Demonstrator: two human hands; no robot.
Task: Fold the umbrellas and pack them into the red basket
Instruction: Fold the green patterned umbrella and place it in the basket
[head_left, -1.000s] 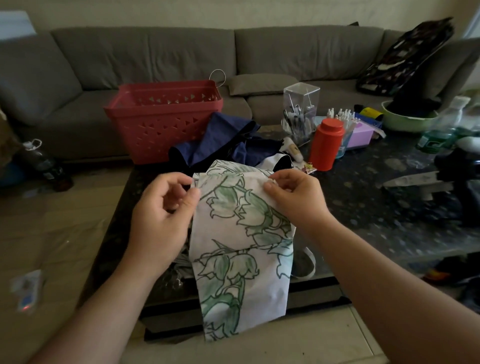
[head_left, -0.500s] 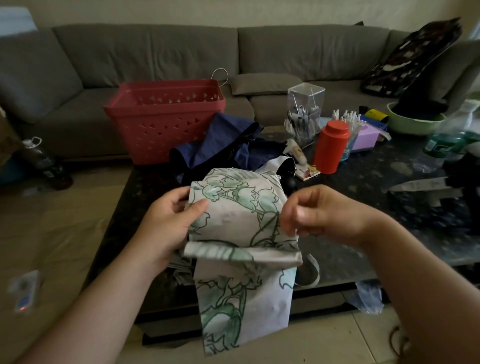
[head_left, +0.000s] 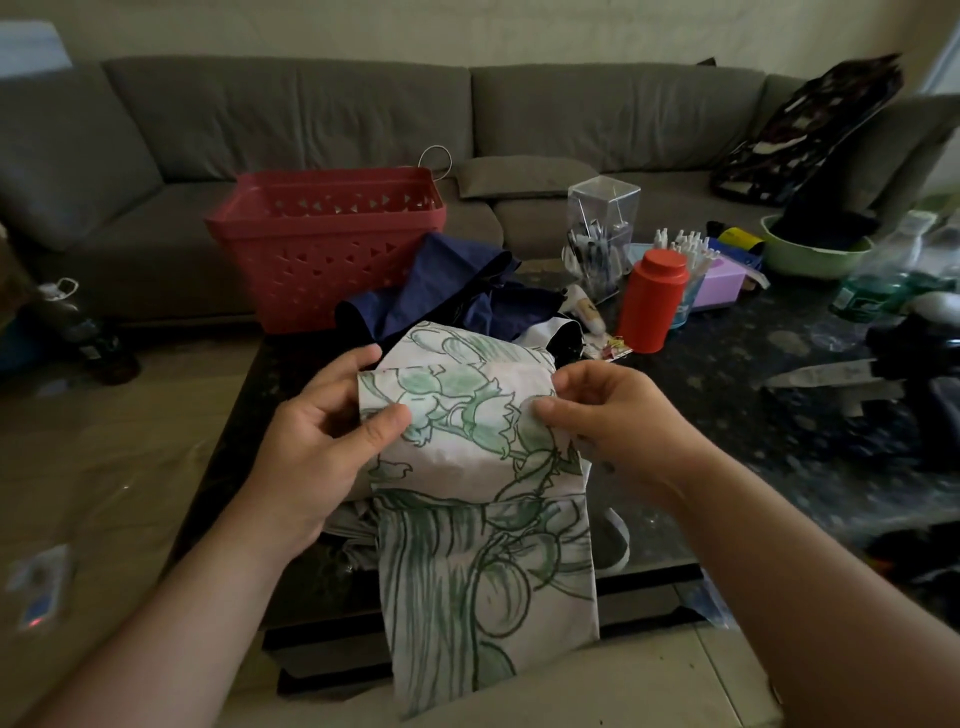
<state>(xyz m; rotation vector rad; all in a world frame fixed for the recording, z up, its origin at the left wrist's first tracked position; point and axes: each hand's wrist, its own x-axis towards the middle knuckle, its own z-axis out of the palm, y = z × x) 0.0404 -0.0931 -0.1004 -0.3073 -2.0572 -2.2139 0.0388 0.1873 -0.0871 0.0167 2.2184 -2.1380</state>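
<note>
No brand, label or legible writing can be made out on any item; small print on the bottles at the desk's right end is too blurred to be read.

A white umbrella (head_left: 467, 467) printed with green flowers is held above the near edge of the dark desk (head_left: 727, 415). Its long axis runs from the far side toward the viewer, with the near end of the fabric hanging down past the desk edge. The upper part of the fabric is folded over into a band across the width.

The left hand (head_left: 322, 431) is closed on the left edge of the folded band, thumb on top and fingers behind. The right hand (head_left: 608, 415) is pinched on the right edge of the same band, fingertips together on the cloth.

A red basket (head_left: 332, 249) is stood at the far left corner of the desk, upright, open side up; nothing can be seen in it from this angle. A dark blue umbrella (head_left: 447, 296) is lying unfolded just right of the basket, between it and the white umbrella. A red canister (head_left: 654, 301) is stood further right of the basket, with a clear plastic box (head_left: 602, 228) just behind it. A grey sofa (head_left: 311, 114) is placed behind the basket.
</note>
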